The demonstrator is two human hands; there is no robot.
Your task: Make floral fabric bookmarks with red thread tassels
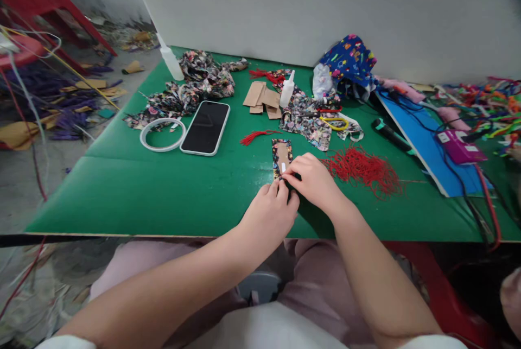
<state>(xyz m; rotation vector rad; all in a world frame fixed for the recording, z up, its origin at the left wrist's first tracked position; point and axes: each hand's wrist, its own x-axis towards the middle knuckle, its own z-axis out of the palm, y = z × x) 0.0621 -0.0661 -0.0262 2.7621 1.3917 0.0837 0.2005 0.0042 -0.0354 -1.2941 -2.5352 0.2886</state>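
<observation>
A cardboard strip edged with dark floral fabric point(287, 152) lies on the green table in front of me, with a small white patch on its middle. My left hand point(271, 210) is closed at the strip's near end, fingertips pressed on the fabric edge. From the right, my right hand point(313, 181) pinches at the same spot, thumb and forefinger together. The fingers cover the strip's near end. Just beyond the strip is a single red tassel point(256, 136), and right of my right hand lies a pile of red cords point(362, 171).
Farther back are cardboard pieces point(260, 98), a white glue bottle point(287, 91), yellow-handled scissors point(336, 122) and floral fabric. A phone point(205, 127) and a tape roll point(161, 135) lie left. On the right are a box cutter point(391, 136) and a blue board point(419, 140).
</observation>
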